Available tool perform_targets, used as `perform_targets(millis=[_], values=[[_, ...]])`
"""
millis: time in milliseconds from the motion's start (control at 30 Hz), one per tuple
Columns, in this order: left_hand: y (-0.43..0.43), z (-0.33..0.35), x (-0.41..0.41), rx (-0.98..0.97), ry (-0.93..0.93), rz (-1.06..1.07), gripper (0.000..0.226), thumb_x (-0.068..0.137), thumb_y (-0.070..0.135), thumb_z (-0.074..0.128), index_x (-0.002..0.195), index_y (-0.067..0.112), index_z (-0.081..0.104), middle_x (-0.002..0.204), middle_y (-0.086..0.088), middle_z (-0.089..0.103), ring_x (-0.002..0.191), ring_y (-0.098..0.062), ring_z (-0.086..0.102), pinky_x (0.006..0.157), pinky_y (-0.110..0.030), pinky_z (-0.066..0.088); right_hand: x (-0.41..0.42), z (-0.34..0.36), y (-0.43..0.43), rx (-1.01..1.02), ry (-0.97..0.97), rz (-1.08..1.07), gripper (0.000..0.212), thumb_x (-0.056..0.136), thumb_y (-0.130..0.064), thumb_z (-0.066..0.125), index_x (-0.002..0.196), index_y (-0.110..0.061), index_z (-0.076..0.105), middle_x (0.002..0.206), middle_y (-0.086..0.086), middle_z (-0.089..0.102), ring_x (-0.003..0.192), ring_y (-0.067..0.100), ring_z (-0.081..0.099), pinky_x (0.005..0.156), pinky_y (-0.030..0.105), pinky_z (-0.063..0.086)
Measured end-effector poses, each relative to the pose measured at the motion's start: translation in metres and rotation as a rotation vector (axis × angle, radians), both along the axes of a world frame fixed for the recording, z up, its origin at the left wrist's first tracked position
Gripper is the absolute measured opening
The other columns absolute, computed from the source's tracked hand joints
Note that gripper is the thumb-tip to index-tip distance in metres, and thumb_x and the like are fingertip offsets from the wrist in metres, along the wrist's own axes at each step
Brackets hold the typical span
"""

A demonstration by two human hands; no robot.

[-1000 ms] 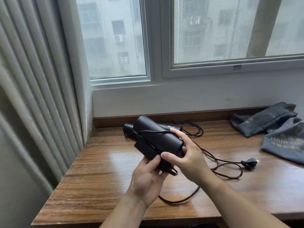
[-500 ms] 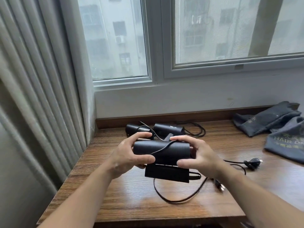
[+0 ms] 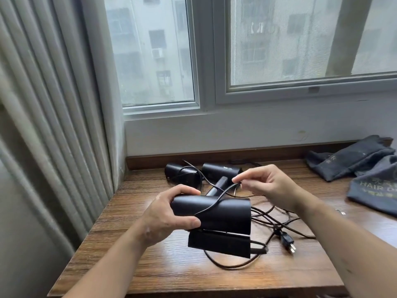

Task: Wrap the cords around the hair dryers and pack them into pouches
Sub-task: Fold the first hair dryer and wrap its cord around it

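Wooden table (image 3: 171,276) stands beneath a window, curtain (image 3: 43,125) at far left. Left hand (image 3: 169,216) grips the barrel end of a black hair dryer (image 3: 227,214) held above the table. Cord (image 3: 211,206) crosses the barrel to the right hand (image 3: 268,186), pinched between thumb and forefinger. Other dryers (image 3: 221,171) lie behind. Plug (image 3: 286,240) rests on the table. Grey pouches (image 3: 376,168) lie at far right.

We grip the black hair dryer (image 3: 223,214) in our left hand (image 3: 169,216) while our right hand (image 3: 266,188) pinches its cord (image 3: 217,202) above the wooden table (image 3: 150,276).
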State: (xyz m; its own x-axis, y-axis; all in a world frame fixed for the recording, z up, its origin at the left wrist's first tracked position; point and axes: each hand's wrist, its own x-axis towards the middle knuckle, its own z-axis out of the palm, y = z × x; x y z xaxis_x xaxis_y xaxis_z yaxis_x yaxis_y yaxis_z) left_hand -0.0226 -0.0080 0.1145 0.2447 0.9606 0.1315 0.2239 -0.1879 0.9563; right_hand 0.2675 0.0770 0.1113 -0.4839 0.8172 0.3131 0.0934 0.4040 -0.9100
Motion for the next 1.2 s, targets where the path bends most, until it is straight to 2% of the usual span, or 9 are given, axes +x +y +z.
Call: perform_targets(millis=[133,233,367,500,600,767,867,967,1200], values=[[-0.005,-0.003,0.009,0.038,-0.048,-0.127,0.095,0.052,0.024,0.096,0.138,0.035,0.058,0.118,-0.011,0.067,0.104,-0.029,0.069,0.088,-0.033,0.055,-0.029,-0.001,0.010,0.072,-0.093,-0.051,0.009,0.093,-0.016,0.073,0.095,-0.018,0.082,0.082,0.018,0.074,0.073,0.016,0.060,0.072,0.035,0.047],[-0.009,0.000,0.018,0.029,-0.165,-0.226,0.105,0.052,0.030,0.101,0.146,0.034,0.053,0.119,-0.008,0.064,0.111,-0.031,0.066,0.094,-0.037,0.053,-0.046,-0.010,0.013,0.044,-0.093,-0.045,0.032,0.083,-0.042,0.076,0.092,-0.012,0.079,0.084,0.022,0.074,0.073,0.024,0.061,0.068,0.041,0.047],[-0.009,0.005,0.016,-0.012,-0.284,-0.245,0.091,0.051,0.027,0.101,0.134,0.022,0.064,0.126,-0.016,0.067,0.117,-0.041,0.065,0.098,-0.052,0.054,-0.042,-0.043,0.011,-0.141,-0.003,-0.035,0.007,0.091,-0.015,0.074,0.095,-0.014,0.080,0.089,0.001,0.077,0.084,0.019,0.070,0.075,0.033,0.053],[-0.003,-0.001,0.009,0.024,-0.317,-0.104,0.088,0.047,0.033,0.103,0.126,0.017,0.067,0.123,-0.030,0.062,0.108,-0.043,0.065,0.096,-0.058,0.053,-0.031,-0.076,0.018,-0.110,-0.139,-0.173,0.050,0.099,-0.003,0.056,0.096,-0.051,0.070,0.093,-0.021,0.072,0.109,0.021,0.066,0.102,0.045,0.053],[0.003,-0.004,-0.001,0.032,-0.397,-0.019,0.088,0.044,0.035,0.104,0.123,0.020,0.068,0.112,-0.028,0.064,0.099,-0.041,0.064,0.091,-0.056,0.053,-0.039,-0.057,0.008,-0.048,-0.060,-0.128,0.056,0.092,0.014,0.059,0.061,-0.029,0.076,0.063,-0.009,0.069,0.069,0.002,0.064,0.072,0.029,0.058],[0.012,-0.005,-0.020,0.012,-0.492,0.003,0.083,0.047,0.029,0.103,0.121,0.015,0.067,0.116,-0.017,0.065,0.099,-0.036,0.064,0.080,-0.042,0.059,-0.026,-0.062,0.005,-0.002,0.017,-0.148,0.024,0.091,0.001,0.068,0.102,-0.017,0.080,0.097,0.008,0.079,0.096,0.031,0.074,0.087,0.050,0.057],[0.012,-0.009,-0.024,-0.007,-0.544,0.001,0.073,0.051,0.022,0.099,0.117,0.016,0.068,0.111,-0.015,0.065,0.094,-0.032,0.067,0.073,-0.039,0.061,-0.025,-0.063,0.007,-0.049,0.026,-0.186,0.018,0.096,-0.007,0.067,0.101,-0.018,0.080,0.081,0.023,0.071,0.059,0.037,0.056,0.059,0.035,0.046],[0.011,-0.013,-0.026,-0.029,-0.657,0.029,0.060,0.060,0.013,0.084,0.117,0.014,0.065,0.102,-0.013,0.065,0.084,-0.026,0.068,0.063,-0.033,0.059,-0.018,-0.064,0.003,-0.087,0.037,-0.170,0.012,0.097,-0.013,0.067,0.096,-0.016,0.079,0.061,0.006,0.048,0.049,0.012,0.032,0.045,0.023,0.024],[0.019,-0.016,-0.034,0.020,-0.727,0.205,0.041,0.087,0.012,0.067,0.127,0.014,0.057,0.107,-0.009,0.067,0.089,-0.023,0.072,0.072,-0.037,0.061,-0.018,-0.066,-0.008,-0.136,-0.015,-0.193,0.008,0.096,-0.011,0.068,0.099,-0.014,0.076,0.060,0.001,0.055,0.053,0.015,0.043,0.048,0.025,0.034]])
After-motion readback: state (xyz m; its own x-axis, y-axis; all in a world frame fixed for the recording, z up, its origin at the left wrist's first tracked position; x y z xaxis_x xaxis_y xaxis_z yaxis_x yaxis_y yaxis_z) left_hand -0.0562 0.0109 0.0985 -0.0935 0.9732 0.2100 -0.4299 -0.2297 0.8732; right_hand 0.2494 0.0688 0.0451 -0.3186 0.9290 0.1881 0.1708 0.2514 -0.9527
